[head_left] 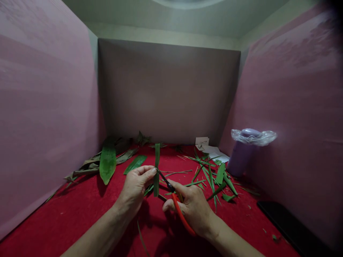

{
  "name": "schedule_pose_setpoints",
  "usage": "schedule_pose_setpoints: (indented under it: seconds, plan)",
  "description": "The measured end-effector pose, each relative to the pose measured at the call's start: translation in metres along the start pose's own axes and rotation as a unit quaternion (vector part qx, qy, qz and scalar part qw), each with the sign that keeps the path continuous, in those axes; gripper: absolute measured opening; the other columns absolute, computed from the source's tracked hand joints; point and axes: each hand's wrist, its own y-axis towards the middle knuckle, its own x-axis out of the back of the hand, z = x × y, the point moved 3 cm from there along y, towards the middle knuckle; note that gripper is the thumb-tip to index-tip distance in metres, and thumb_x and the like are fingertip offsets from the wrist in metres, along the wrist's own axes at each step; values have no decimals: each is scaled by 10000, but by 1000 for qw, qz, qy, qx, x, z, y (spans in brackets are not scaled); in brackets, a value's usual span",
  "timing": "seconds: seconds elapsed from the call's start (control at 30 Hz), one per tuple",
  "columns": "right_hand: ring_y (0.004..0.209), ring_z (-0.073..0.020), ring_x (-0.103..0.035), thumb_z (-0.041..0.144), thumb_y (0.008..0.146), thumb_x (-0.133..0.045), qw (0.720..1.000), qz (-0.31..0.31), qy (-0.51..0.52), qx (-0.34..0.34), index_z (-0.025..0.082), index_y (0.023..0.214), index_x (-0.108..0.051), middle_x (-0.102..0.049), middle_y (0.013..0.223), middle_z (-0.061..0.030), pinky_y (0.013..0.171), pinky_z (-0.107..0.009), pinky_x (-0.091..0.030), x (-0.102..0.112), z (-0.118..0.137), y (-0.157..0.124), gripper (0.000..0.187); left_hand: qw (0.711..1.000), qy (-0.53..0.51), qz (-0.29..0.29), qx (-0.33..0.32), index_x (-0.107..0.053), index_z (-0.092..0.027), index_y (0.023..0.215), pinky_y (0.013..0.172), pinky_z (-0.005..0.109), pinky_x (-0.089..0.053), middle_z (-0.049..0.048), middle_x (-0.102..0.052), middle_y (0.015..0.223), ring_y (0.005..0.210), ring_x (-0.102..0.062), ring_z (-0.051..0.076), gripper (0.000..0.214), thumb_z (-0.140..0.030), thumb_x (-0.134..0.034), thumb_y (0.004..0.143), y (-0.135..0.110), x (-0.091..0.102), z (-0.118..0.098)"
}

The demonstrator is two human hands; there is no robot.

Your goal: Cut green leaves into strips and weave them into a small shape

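My left hand (138,184) pinches a narrow green leaf strip (157,185) between thumb and fingers, and the strip stands upright above the red cloth. Wrapped around the red handles of a pair of scissors (180,210) is my right hand (194,207). Their dark blades point up and left, with the tips at the strip beside my left fingertips. Whether the blades are closed or slightly apart I cannot tell. Part of the strip is covered by my left fingertips.
Cut green leaf strips (210,175) lie scattered to the right. Broad leaves (108,164) and dried ones are heaped at the left. White papers (214,153), a purple container (241,157) with clear plastic on top, and a flat black object (289,225) sit right. Pink and grey panels surround the red cloth.
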Motion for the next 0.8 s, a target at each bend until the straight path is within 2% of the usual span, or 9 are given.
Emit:
schedule_pose_setpoints:
  seconds: [0.17, 0.33, 0.8]
  plan:
    - [504, -168, -604, 321, 721, -654, 1000, -9, -20, 12, 244, 1087, -627, -711, 613, -27, 506, -235, -404, 0, 0, 1, 375, 1000, -28, -5, 7, -626, -112, 662, 499, 202, -468, 11, -646, 570, 494, -589, 109, 215, -205, -776, 540, 1, 1, 2]
    - [525, -156, -617, 333, 760, -610, 998, 10, -57, 4, 228, 1118, -609, -728, 685, -42, 528, -227, -421, -1, 0, 1, 373, 999, -38, -5, 14, -619, -114, 655, 477, 190, -455, 2, -636, 551, 478, -576, 99, 224, -211, -780, 535, 0, 0, 2]
    - [536, -158, -628, 382, 791, -574, 995, 10, -97, 12, 222, 1120, -607, -727, 673, -50, 529, -217, -411, -1, 2, 0, 368, 999, -37, -11, 3, -628, -116, 670, 496, 188, -463, -3, -641, 567, 488, -577, 91, 205, -208, -770, 555, 1, 3, 2]
